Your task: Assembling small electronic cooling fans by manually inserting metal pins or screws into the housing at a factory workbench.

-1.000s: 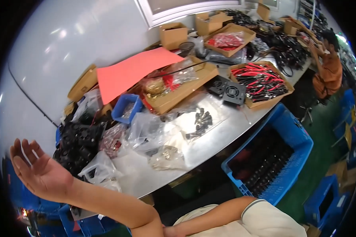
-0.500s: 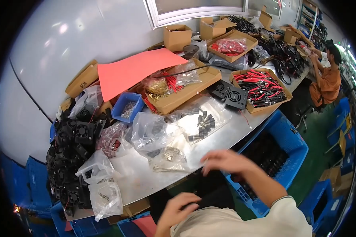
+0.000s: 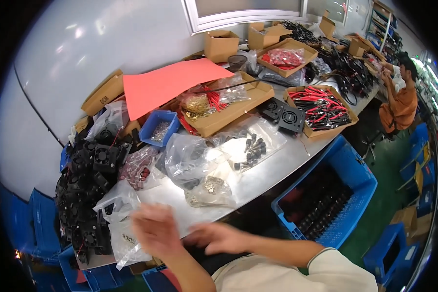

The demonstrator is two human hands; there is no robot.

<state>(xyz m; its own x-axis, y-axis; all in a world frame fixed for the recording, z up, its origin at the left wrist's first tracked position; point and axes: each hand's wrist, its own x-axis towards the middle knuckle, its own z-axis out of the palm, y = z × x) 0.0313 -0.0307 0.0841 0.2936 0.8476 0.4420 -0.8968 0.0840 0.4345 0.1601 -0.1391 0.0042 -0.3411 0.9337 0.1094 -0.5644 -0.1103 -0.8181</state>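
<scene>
My left hand [image 3: 155, 231] is raised over the table's front edge, beside a clear plastic bag of small metal parts [image 3: 128, 238]. Motion smears its fingers, so its grip is unclear. My right hand [image 3: 220, 238] reaches left, low in front of the table edge, its fingers stretched apart and nothing visible in them. To the left of my hands, black cooling fans [image 3: 85, 194] are heaped up. Another clear bag of small metal parts [image 3: 211, 190] rests on the metal table [image 3: 165, 209], ahead of my right hand. Past it, black knobbed parts [image 3: 254, 148] lie on clear plastic.
A blue crate [image 3: 357, 170] with rows of black parts stands at the right, below table height. Red and black cables fill a cardboard tray [image 3: 309, 129] beside a twin-fan unit [image 3: 292, 119]. A blue bin [image 3: 153, 116] holds small metal pieces. Another person [image 3: 399, 104] sits far right.
My left hand has swung up and left to the bag by the fans. The right hand has moved left and down, away from the blue crate.
</scene>
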